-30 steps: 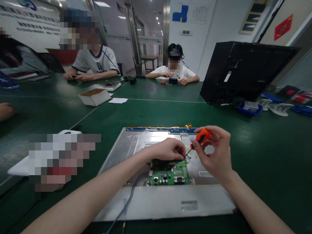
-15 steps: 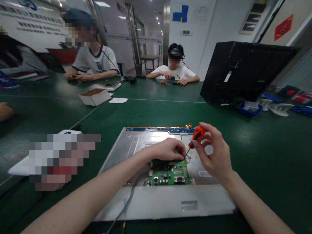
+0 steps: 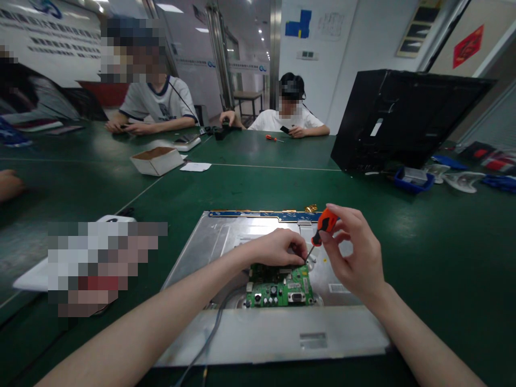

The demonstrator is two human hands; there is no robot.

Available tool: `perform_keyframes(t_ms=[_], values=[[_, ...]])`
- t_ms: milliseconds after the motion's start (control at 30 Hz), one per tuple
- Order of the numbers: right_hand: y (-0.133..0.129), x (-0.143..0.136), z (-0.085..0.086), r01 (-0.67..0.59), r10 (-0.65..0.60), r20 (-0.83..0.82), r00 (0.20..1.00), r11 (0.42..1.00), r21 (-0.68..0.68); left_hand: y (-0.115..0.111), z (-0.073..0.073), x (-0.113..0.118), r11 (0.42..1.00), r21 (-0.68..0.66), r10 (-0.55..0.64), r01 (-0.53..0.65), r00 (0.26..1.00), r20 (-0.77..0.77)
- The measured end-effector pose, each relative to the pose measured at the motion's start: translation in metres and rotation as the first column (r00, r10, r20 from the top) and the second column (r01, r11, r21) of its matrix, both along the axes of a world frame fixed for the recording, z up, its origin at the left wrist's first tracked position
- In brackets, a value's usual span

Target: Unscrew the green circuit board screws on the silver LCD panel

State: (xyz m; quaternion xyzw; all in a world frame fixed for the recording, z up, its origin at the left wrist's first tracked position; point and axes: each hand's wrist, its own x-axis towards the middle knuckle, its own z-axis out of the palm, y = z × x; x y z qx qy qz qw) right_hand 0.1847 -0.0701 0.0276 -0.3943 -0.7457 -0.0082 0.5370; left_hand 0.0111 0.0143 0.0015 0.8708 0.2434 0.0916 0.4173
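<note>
My right hand (image 3: 357, 255) grips the orange and black handle of a screwdriver (image 3: 324, 224), tilted with its shaft pointing down and left. The tip is at the upper right corner of a green circuit board (image 3: 278, 290). My left hand (image 3: 280, 247) rests over the board's top edge, thumb and fingers pinched beside the screwdriver tip; whatever they pinch is too small to make out. Under the board lies a silver metal panel (image 3: 342, 333) with a blue strip (image 3: 258, 215) along its far edge. A grey cable (image 3: 213, 328) runs from the board toward me.
On the green table (image 3: 250, 188) stand an open box (image 3: 157, 161), a white paper (image 3: 195, 166), a large black screen housing (image 3: 395, 118) and a blue tray (image 3: 413, 180). Two people sit across the table; another person's hand (image 3: 10, 185) shows at far left.
The person across the table has moved one hand left to a black object. My right-hand fingers have shifted slightly on the screwdriver handle; my left hand has stayed put.
</note>
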Motion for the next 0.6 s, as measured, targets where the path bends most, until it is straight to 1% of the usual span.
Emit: perform_keyframes(t_ms=[233, 400, 600], values=[[0.0026, 0.0014, -0.0084, 0.025, -0.025, -0.076, 0.997, 1.0, 0.0, 0.0009, 0.0011, -0.0007, 0.999, 0.018, -0.032, 0.032, 0.999, 0.024], [0.0024, -0.0006, -0.0096, -0.03, 0.03, -0.135, 0.99, 1.0, 0.0, 0.0013, 0.0006, -0.0009, 0.999, 0.01, -0.036, 0.036, 0.999, 0.023], [0.0016, 0.0014, -0.0058, -0.026, 0.027, -0.051, 0.998, 1.0, 0.015, -0.0002, 0.0026, -0.0003, 1.0, 0.014, -0.021, 0.02, 1.0, 0.011]])
